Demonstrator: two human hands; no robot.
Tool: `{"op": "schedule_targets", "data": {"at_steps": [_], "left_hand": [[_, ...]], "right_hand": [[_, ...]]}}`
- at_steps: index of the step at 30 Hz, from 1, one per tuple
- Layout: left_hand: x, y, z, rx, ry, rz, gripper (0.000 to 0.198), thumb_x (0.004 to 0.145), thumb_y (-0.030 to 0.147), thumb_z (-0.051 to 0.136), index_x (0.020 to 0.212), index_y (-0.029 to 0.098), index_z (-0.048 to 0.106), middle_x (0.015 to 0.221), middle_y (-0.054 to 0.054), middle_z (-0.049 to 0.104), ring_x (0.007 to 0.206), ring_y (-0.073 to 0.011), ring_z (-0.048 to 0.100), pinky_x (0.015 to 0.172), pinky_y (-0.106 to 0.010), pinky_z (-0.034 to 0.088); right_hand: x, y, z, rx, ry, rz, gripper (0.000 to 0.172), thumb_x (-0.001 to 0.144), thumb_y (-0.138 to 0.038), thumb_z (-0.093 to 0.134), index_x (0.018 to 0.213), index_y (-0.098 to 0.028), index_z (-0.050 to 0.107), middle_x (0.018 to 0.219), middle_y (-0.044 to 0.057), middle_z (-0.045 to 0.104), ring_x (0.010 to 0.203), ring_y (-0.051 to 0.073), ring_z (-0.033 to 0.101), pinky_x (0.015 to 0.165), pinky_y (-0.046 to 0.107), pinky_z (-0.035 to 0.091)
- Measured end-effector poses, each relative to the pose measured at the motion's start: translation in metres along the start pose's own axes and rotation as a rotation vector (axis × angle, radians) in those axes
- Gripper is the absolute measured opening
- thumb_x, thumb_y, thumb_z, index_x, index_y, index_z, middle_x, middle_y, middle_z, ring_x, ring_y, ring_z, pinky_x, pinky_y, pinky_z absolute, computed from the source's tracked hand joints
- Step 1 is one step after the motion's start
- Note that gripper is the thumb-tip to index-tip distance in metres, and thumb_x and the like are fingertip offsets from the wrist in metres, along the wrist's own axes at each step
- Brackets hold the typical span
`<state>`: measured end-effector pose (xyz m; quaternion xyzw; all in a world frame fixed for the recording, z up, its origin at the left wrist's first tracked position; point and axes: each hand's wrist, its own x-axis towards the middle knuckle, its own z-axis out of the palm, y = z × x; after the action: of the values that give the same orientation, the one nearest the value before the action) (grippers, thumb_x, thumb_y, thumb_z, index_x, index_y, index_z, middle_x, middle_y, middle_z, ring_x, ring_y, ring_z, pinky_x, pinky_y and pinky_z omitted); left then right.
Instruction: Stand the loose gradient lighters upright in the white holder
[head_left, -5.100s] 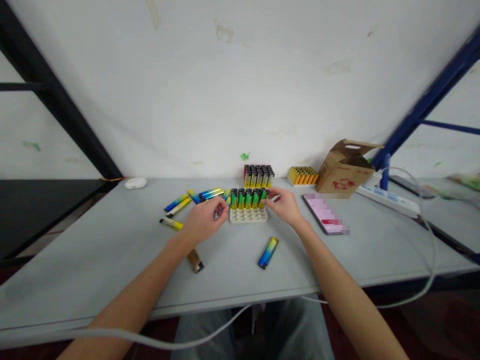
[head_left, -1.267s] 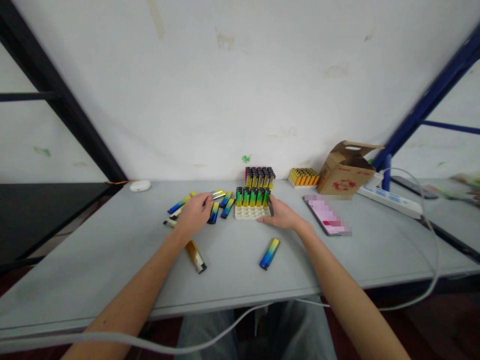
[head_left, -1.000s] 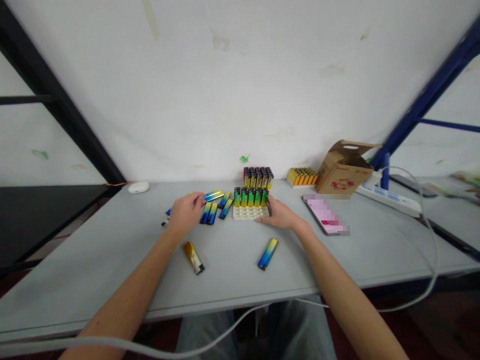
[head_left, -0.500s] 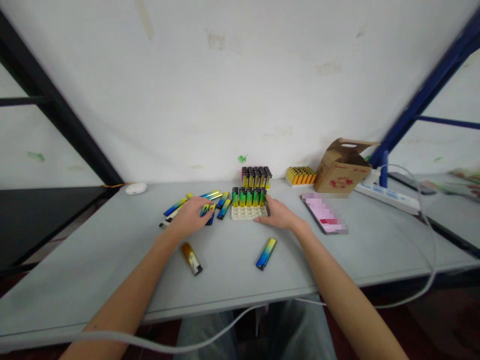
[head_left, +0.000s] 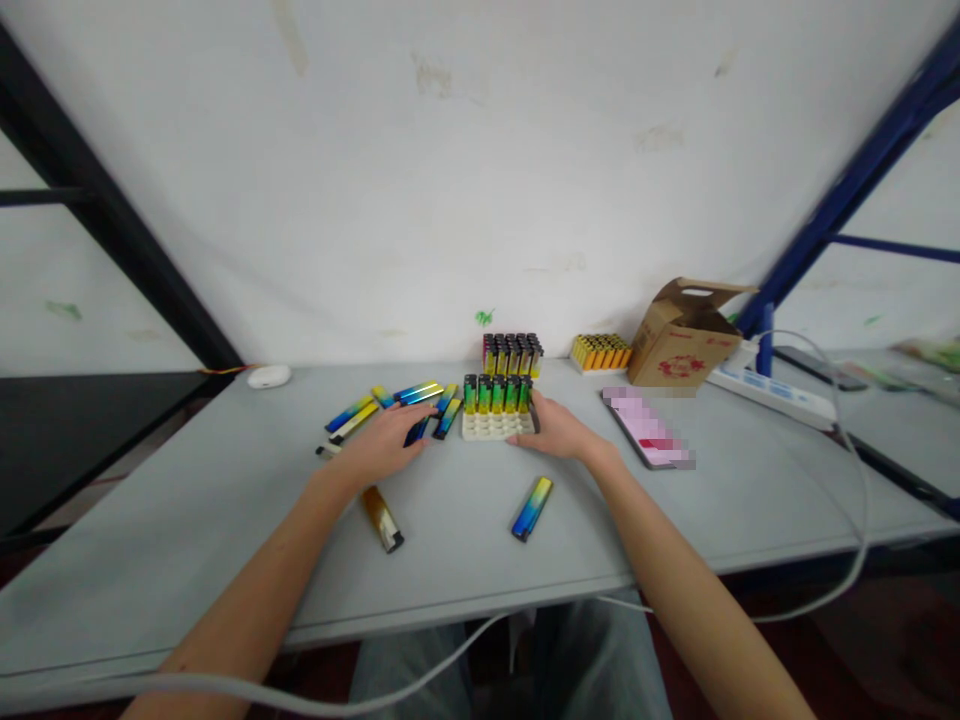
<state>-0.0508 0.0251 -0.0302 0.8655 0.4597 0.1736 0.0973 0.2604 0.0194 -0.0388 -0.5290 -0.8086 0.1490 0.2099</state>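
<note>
Nearest us on the grey worktop [head_left: 225, 560] lie 2 stray lighters: a blue one [head_left: 532, 507] in the middle and a brown one [head_left: 382, 518] to the left, its far end just beside our left wrist. A grey cable [head_left: 420, 675] hangs along the near edge.

Further in, our left hand [head_left: 384, 447] lies palm down with the fingers spread and flat, so its grip is open and closes on nothing. Its fingertips rest on a dark blue lighter [head_left: 417, 430] at the near edge of a loose pile of lighters [head_left: 390, 405] lying flat on the worktop.

Our right hand [head_left: 553, 432] sits against the right side of the white tray [head_left: 496, 427], fingers loosely curled along its edge and touching it; we cannot tell how firmly it grips. The tray stands between our 2 hands, and a row of 5 green lighters [head_left: 499, 394] stands upright in its far slots while the near slots show bare.

To the right of that hand lies a phone [head_left: 648, 441]. Behind the tray stands a full pack of dark-capped lighters [head_left: 512, 354], then a pack of orange lighters [head_left: 602, 351], a cardboard box [head_left: 686, 333] and a power strip [head_left: 772, 395]. A white case [head_left: 268, 376] sits far left, near the wall.
</note>
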Motion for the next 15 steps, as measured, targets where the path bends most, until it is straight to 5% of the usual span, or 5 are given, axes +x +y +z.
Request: {"op": "schedule_targets", "data": {"at_steps": [5, 15], "left_hand": [[0.000, -0.002, 0.006, 0.031, 0.064, 0.012, 0.061, 0.072, 0.006, 0.043, 0.131, 0.013, 0.057, 0.137, -0.012, 0.057, 0.129, -0.0262, 0.050, 0.113, -0.042, 0.033], [0.004, 0.011, 0.008, 0.003, 0.168, -0.094, 0.051, 0.074, 0.011, 0.049, 0.124, 0.015, 0.061, 0.126, -0.013, 0.065, 0.117, -0.0280, 0.060, 0.105, -0.043, 0.042]], "right_hand": [[0.000, -0.001, -0.001, -0.027, -0.010, 0.005, 0.070, 0.074, -0.048, 0.072, 0.126, -0.012, 0.042, 0.116, 0.018, 0.063, 0.101, 0.030, 0.061, 0.085, 0.039, 0.047], [0.001, 0.001, -0.001, 0.021, -0.014, -0.001, 0.074, 0.074, -0.048, 0.072, 0.130, -0.011, 0.041, 0.120, 0.019, 0.061, 0.106, 0.032, 0.060, 0.090, 0.044, 0.048]]}}
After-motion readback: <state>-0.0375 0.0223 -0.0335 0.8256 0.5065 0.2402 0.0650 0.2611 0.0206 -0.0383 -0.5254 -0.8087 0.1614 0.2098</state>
